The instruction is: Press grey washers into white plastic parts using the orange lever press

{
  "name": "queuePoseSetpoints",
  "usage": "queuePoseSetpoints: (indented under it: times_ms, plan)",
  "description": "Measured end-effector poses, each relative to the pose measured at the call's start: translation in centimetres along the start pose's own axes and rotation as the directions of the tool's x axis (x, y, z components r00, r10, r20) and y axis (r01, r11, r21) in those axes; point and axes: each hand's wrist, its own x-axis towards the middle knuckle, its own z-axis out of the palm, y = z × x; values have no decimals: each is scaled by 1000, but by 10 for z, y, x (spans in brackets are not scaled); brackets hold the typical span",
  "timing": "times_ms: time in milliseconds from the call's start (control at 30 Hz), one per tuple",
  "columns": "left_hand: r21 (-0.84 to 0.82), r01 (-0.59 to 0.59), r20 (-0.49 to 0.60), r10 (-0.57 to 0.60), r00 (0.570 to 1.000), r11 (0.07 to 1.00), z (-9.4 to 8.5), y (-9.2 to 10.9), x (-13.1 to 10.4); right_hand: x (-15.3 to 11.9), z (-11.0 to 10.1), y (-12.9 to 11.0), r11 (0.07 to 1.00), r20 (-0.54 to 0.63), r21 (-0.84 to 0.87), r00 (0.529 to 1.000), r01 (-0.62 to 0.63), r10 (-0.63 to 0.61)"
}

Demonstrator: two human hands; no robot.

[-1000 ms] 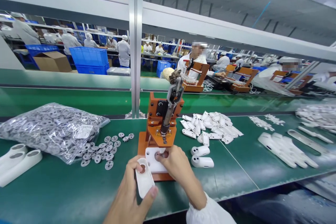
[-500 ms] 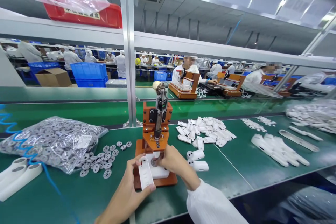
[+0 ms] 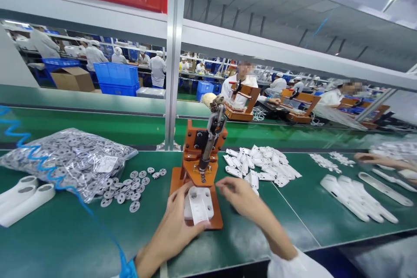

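My left hand (image 3: pixel 177 213) grips a white plastic shell (image 3: pixel 198 206) by its sides, thumb along the near end. The shell lies over the white block (image 3: pixel 209 208) at the base of an orange toggle press (image 3: pixel 199 169), under the press head. Just right of the press, my right hand (image 3: pixel 239 195) hovers with fingers loosely bent and apart, and nothing shows in them. The press's metal lever (image 3: pixel 211 139) stands up, tipped by a pale knob (image 3: pixel 208 99). Behind my right hand, white parts are mostly hidden.
Grey perforated discs (image 3: pixel 125 193) lie loose left of the press, beside a clear bag (image 3: pixel 78 160) full of them. A blue coiled hose (image 3: pixel 48 165) crosses there. White small parts (image 3: pixel 263 163) are piled right, with long white shells (image 3: pixel 355 195) beyond. A co-worker's hand (image 3: pixel 374 159) reaches in far right.
My left hand has brought the white shell onto the block. My right hand has left the block and moved right. The grey disc there is now out of sight. A co-worker's hand has appeared.
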Motion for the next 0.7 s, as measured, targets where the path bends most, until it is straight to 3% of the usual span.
queuePoseSetpoints:
  times_ms: [100, 167, 233, 267, 333, 400, 433, 533, 600, 700]
  plan:
    - [45, -31, 20, 31, 999, 998, 3, 2, 5, -17, -45, -17, 998, -262, 46, 964, -31, 42]
    - [50, -46, 38, 44, 998, 998, 3, 1, 5, -22, -71, -42, 991, -461, 89, 886, 105, -52]
    - [55, -40, 59, 36, 998, 998, 1, 0, 4, -15, -91, -73, 951, -611, 108, 774, 288, -165]
    - [65, -35, 70, 30, 997, 997, 0, -1, 4, -7, -97, -87, 922, -654, 114, 726, 369, -210]
    - [102, -38, 86, 29, 996, 994, -5, 2, 5, 16, -107, -112, 859, -683, 148, 679, 489, -269]
    - [121, -21, 93, 9, 996, 992, -12, 8, 9, 46, -112, -131, 808, -670, 223, 688, 546, -280]
    - [121, 0, 100, -12, 995, 993, -16, 11, 12, 62, -113, -139, 789, -647, 277, 714, 548, -269]
    - [135, 32, 153, -53, 987, 990, -27, 22, 17, 98, -113, -155, 753, -491, 455, 839, 476, -234]
    - [164, 23, 184, -53, 982, 986, -29, 26, 17, 110, -109, -162, 749, -384, 520, 896, 411, -225]
    - [161, -11, 166, -16, 986, 987, -22, 23, 15, 114, -101, -169, 789, -334, 519, 928, 328, -166]
